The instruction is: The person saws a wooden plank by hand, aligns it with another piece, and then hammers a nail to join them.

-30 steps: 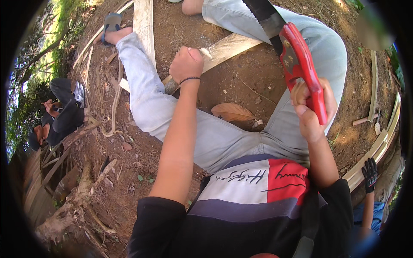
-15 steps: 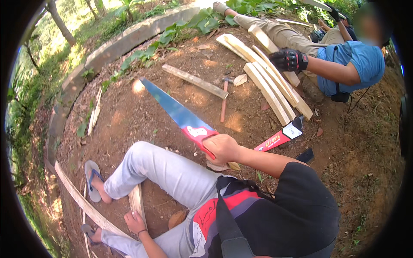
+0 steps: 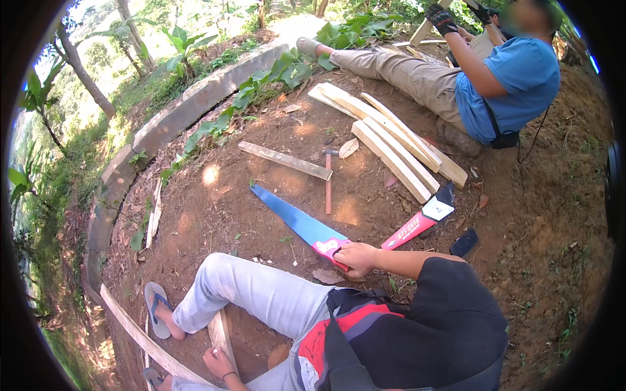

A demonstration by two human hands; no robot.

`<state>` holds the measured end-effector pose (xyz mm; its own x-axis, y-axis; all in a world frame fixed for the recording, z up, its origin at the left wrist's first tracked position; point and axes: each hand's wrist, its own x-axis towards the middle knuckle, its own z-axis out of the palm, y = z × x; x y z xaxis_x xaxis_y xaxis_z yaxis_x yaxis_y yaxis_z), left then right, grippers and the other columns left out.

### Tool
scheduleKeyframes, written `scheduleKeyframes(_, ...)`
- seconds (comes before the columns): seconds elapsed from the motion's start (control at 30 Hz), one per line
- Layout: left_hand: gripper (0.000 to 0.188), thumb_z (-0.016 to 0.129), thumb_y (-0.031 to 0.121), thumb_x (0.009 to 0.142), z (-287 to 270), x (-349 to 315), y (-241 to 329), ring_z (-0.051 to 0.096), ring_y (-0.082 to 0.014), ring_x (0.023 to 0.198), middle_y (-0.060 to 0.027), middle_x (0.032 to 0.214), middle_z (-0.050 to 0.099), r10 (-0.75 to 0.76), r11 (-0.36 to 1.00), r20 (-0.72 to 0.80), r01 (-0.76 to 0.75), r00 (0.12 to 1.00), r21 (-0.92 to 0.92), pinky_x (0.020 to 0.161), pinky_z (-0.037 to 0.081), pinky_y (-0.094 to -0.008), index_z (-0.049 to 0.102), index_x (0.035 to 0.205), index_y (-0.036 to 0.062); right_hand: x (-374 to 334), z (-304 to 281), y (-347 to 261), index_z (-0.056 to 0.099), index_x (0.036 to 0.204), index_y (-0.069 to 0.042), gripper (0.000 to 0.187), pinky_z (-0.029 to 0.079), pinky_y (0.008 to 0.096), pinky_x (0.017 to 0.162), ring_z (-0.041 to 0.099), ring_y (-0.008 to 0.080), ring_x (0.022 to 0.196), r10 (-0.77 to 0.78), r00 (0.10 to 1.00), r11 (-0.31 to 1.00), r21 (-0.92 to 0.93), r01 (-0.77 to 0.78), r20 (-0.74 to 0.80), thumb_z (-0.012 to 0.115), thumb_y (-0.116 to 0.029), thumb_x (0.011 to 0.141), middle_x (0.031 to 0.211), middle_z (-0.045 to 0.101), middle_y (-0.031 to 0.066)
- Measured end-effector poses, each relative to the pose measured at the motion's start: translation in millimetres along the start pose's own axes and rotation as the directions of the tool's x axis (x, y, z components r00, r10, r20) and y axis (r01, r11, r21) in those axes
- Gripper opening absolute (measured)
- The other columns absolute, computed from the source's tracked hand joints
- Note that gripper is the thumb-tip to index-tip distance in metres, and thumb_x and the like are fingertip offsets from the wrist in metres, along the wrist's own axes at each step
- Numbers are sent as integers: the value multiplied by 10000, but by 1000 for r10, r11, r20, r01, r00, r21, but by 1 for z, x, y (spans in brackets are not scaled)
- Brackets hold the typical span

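Right hand: the right hand (image 3: 355, 257) is seen closed around the red plastic handle (image 3: 331, 247) of a blue-bladed handsaw (image 3: 293, 220), which is laid flat on the bare brown earth (image 3: 215, 202).
Saw axis: the blade is stretched up and to the left from the grip, away from the seated person, with its tip pointed toward a loose wooden slat (image 3: 284, 160).
Left hand: the left hand (image 3: 220, 362) is held low beside the light trousers, its fingers curled against a pale wooden plank (image 3: 218, 332); it lies well apart from the saw, so the right hand is much nearer.
Nearby: a wooden-handled hammer (image 3: 328, 179) is lying just beside the blade, and a second, red-and-black-handled saw (image 3: 422, 221) to the right.
Background: stacked pale boards (image 3: 391, 140) are set before a seated co-worker in a blue shirt (image 3: 515, 75).
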<state>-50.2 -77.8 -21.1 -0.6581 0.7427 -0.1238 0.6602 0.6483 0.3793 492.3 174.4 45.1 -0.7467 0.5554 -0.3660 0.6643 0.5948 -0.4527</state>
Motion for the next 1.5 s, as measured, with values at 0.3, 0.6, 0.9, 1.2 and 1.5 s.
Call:
scheduleKeyframes(0.3, 253, 668, 203, 776, 5, 3, -2, 592, -360, 897, -149, 963, 582, -70, 996, -42, 73, 997, 54, 780, 472, -446, 586, 965, 56, -20, -56, 71, 614, 1099, -30, 430, 517, 423, 832, 655, 323, 944, 268, 957, 916, 277, -290, 115, 660, -252, 733, 1002, 683, 166)
scheduleKeyframes(0.6, 270, 613, 216, 779, 11, 5, 9, 587, -371, 905, -168, 969, 573, -162, 985, -31, 164, 986, 52, 788, 462, -461, 549, 977, 43, -52, -65, 110, 565, 1201, -78, 457, 523, 437, 830, 665, 358, 937, 609, 780, 782, 53, -621, 146, 599, -297, 802, 971, 693, 190)
scheduleKeyframes(0.9, 270, 612, 209, 768, 4, 6, 7, 576, -384, 906, -175, 966, 567, -118, 992, -45, 120, 992, 43, 789, 454, -469, 531, 959, 35, -110, -313, 173, 175, 1542, -103, 829, 511, 340, 451, 618, 179, 550, 818, -201, 451, 818, -357, -538, 468, -123, 767, 744, 661, 94)
scheduleKeyframes(1.2, 271, 608, 211, 766, 14, 4, 5, 575, -382, 898, -180, 950, 564, -163, 985, -69, 166, 984, 49, 782, 447, -473, 517, 956, 40, -24, -291, 119, 449, 1341, -63, 496, 511, 491, 810, 639, 455, 849, 631, 214, 680, 399, -615, -746, 506, -169, 860, 980, 641, 299)
scheduleKeyframes(1.5, 239, 598, 192, 756, 6, 9, 5, 584, -379, 844, -174, 915, 550, -120, 991, -26, 122, 992, 48, 739, 450, -473, 518, 934, 53, 60, -30, -94, 407, 1408, -60, 558, 369, 474, 1056, 408, 384, 1296, -25, 997, 891, 450, 54, -70, 513, -361, 950, 1410, 407, 232)
